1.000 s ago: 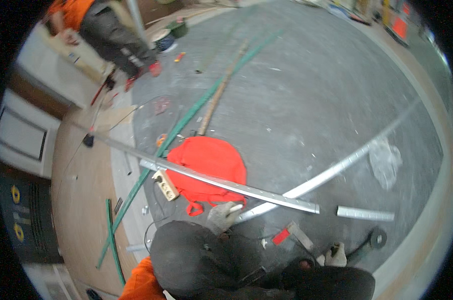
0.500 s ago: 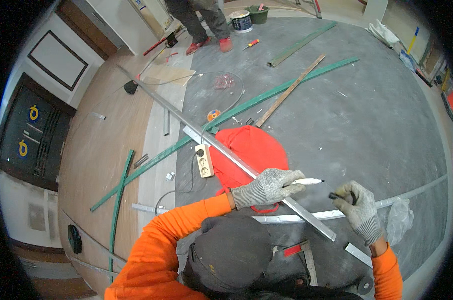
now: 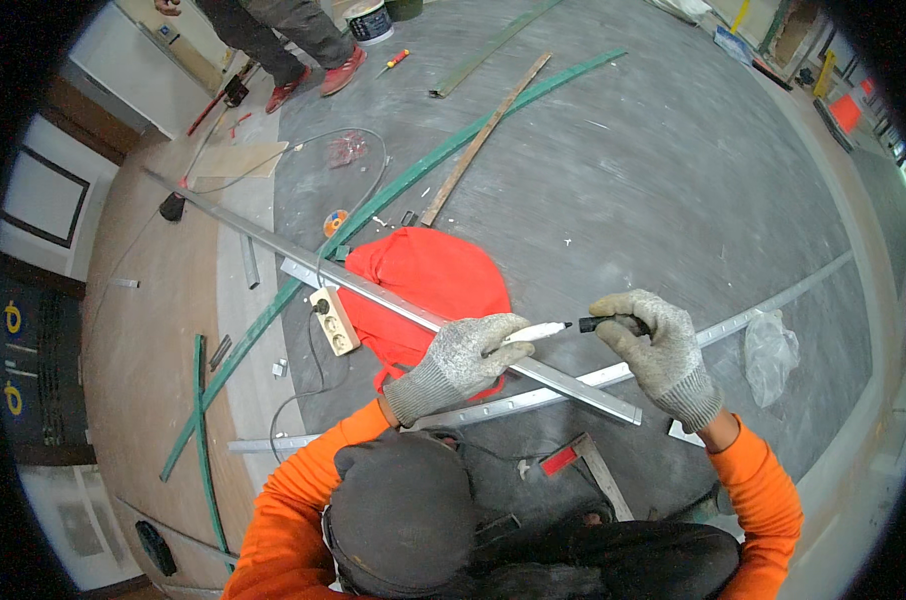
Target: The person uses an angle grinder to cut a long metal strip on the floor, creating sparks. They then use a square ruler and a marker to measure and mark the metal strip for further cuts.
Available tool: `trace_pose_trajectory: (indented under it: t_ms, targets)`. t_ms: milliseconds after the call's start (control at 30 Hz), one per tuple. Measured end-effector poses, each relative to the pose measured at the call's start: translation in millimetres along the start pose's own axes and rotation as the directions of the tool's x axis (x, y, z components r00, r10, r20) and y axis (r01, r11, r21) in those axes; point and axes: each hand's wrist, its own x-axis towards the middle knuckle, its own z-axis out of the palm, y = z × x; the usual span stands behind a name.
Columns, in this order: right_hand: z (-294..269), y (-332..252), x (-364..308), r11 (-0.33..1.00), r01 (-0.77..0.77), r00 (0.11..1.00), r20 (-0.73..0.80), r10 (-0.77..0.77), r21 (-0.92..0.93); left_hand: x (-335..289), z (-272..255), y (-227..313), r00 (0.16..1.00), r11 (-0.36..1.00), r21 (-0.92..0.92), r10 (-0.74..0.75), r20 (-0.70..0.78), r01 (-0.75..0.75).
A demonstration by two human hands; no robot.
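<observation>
Both my hands wear grey knitted gloves. My left hand (image 3: 463, 355) is closed around a white marker (image 3: 539, 332), its black tip pointing right. Facing that tip, a small gap away, is a black marker cap (image 3: 603, 324) gripped between the fingers of my right hand (image 3: 658, 350). Beneath my left hand, a long silver metal profile (image 3: 601, 402) runs diagonally from far left to near right. It crosses over a red cloth item (image 3: 438, 275) and over a long metal strip (image 3: 753, 322).
A beige power strip (image 3: 335, 322) and cable lie left of the red cloth. Green metal bars (image 3: 413, 185) and a wooden strip (image 3: 488, 135) cross the grey floor. Near me rests a red-handled square (image 3: 561, 460). A clear plastic bag (image 3: 771, 358) lies right; another person's red shoes (image 3: 343, 72) stand far left.
The cap in my right hand and the marker tip have come closer together and into line. My view has shifted, so the floor items sit further left.
</observation>
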Motion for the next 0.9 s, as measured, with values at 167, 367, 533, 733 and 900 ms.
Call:
trace_pose_trajectory:
  t_ms: [167,367,533,733,900]
  targets:
    - [6.5,-10.1,-3.3,0.997,-0.038,0.995,0.087,0.043,-0.06,-1.4,0.2,9.0,0.99,0.988,0.054,0.141,0.025,-0.142]
    - [24.2,6.2,-11.3,0.993,0.006,0.986,0.169,0.014,-0.118,-9.0,6.3,4.6,0.977,0.971,0.172,0.137,0.161,-0.165]
    - [37.9,27.8,-33.6,0.99,-0.138,0.974,0.183,0.13,0.036,-14.3,26.8,-10.1,0.848,0.797,0.297,0.516,0.118,-0.526]
    - [42.3,51.2,-52.4,0.892,-0.343,0.929,0.246,0.277,0.295,-7.2,46.3,-9.3,0.905,0.824,0.379,0.349,0.245,-0.421]
    - [46.2,81.8,-47.5,0.928,-0.369,0.88,0.339,0.333,0.045,11.9,88.9,-25.9,0.869,0.819,0.295,0.44,0.226,-0.492]
